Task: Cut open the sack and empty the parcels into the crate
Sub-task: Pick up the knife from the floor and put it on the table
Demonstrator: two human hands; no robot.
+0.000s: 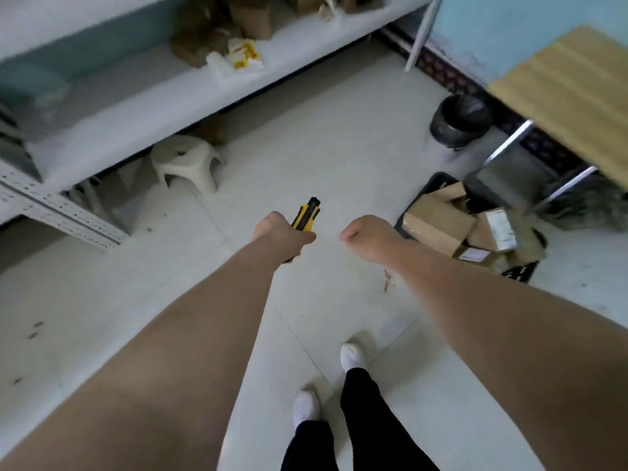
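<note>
Yellow-and-black plastic utility knife (306, 215) gripped in your left hand (277, 231); right hand (365, 234) loosely curled, seemingly empty, nearer the black plastic crate (433, 183) of brown cardboard parcels (438, 226).

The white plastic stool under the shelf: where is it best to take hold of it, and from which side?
Probably by the rim of the seat of the white plastic stool, coming from the open floor side. The seat faces up with legs splayed below, and the shelf hangs over its back, so the front edge is the free one. The right hand looks empty; the left hand holds the utility knife.
</note>
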